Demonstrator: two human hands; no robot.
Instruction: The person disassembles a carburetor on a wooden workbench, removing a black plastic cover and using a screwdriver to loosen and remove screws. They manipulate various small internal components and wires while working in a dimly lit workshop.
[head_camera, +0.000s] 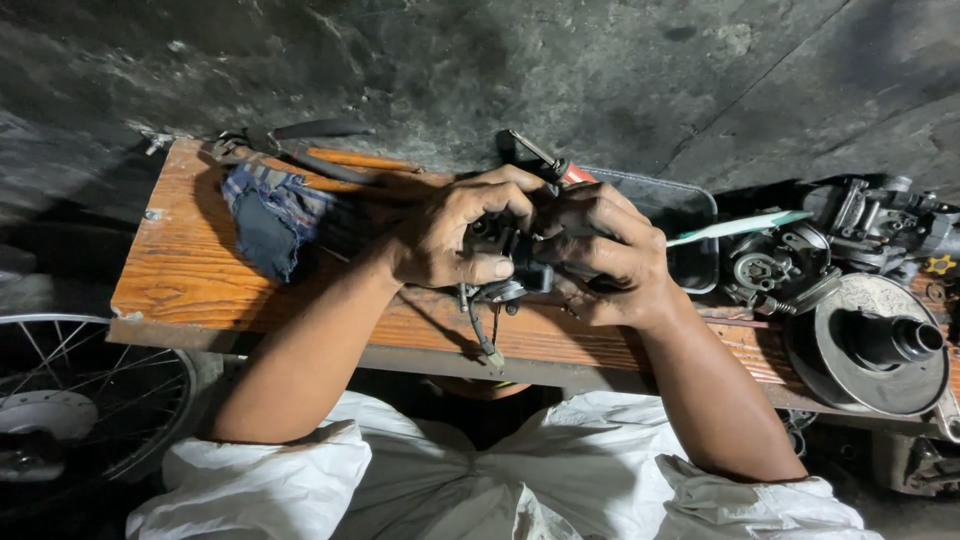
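**A:** Head view, starting at the left — what do you see?

**B:** A spoked wheel (85, 400) at the near left, then a worn wooden bench (180, 270) with a checked rag (272, 215) and dark hand tools (320, 150) along its far edge.

**A:** And the hands?

**B:** The left hand (450, 235) is curled tight around a small dark engine part (505, 255), thumb laid along its near side. The part is held just above the middle of the bench, a short hose (487, 335) dangling from it.

**A:** The right?

**B:** The right hand (605, 255) closes over the same part from the other side, fingers folded in, a red-handled tool (560, 165) poking out beyond the knuckles. Whether it grips that tool, I cannot tell.

**A:** Any advice?

**B:** I'd judge a steady hold matters most: forearms braced on the bench edge, wrists close, the part kept over the bench so small pieces don't drop.

**A:** Farther right?

**B:** A dark tray (690, 215), then a round metal drum (870, 345) and greasy engine parts (875, 215).
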